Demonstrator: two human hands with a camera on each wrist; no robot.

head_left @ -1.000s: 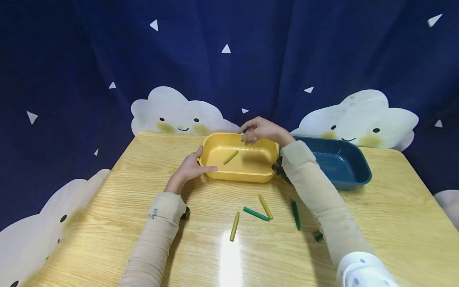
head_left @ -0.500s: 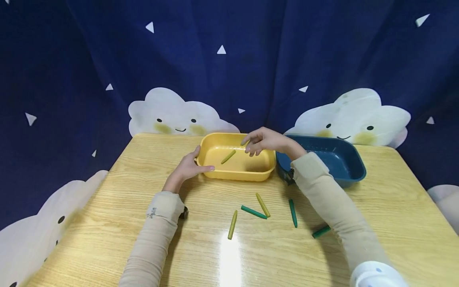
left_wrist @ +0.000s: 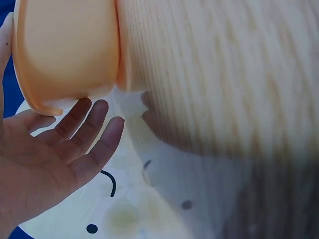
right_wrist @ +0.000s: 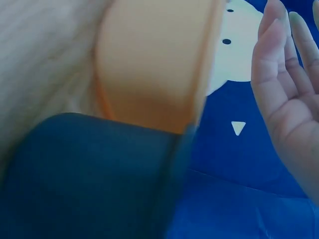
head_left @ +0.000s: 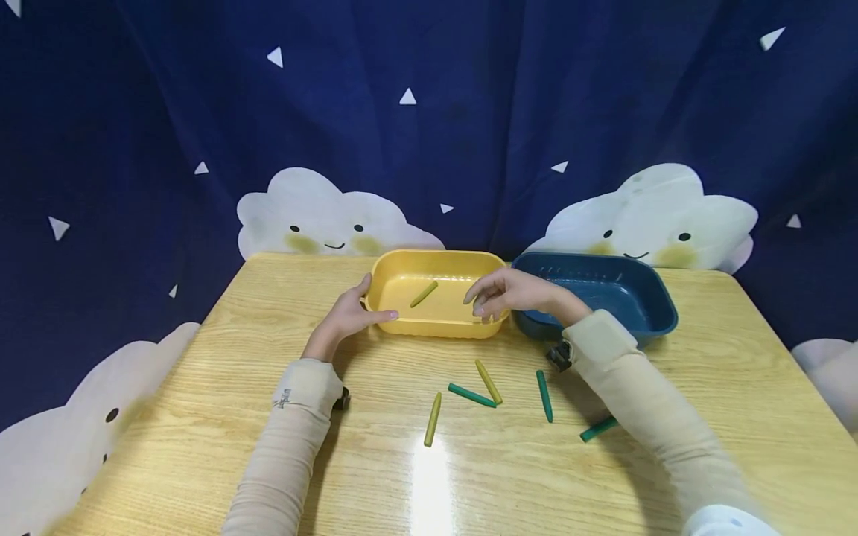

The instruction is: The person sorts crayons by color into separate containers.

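The left hand (head_left: 348, 311) holds the left end of the yellow bin (head_left: 442, 327), its thumb over the near rim. In the left wrist view its other fingers lie loosely spread at the bin's end wall. One yellow crayon (head_left: 424, 293) lies inside the bin. The right hand (head_left: 516, 291) hovers above the bin's right end, fingers loosely bent, holding nothing visible. On the table in front lie two yellow crayons, a left one (head_left: 433, 420) and a right one (head_left: 488, 382), and three green crayons: one (head_left: 472, 395), another (head_left: 544, 396) and a third (head_left: 599, 429) partly behind the right sleeve.
A dark blue bin (head_left: 643, 301) stands right against the yellow bin, partly hidden by the right hand and wrist. Both are near the far edge of the wooden table (head_left: 268, 313). Behind hangs a navy curtain (head_left: 456, 141) with white clouds.
The right hand has moved right and toward the near side, from over the middle of the yellow bin to its right end. The left hand stays at the bin; the third green crayon shows more.
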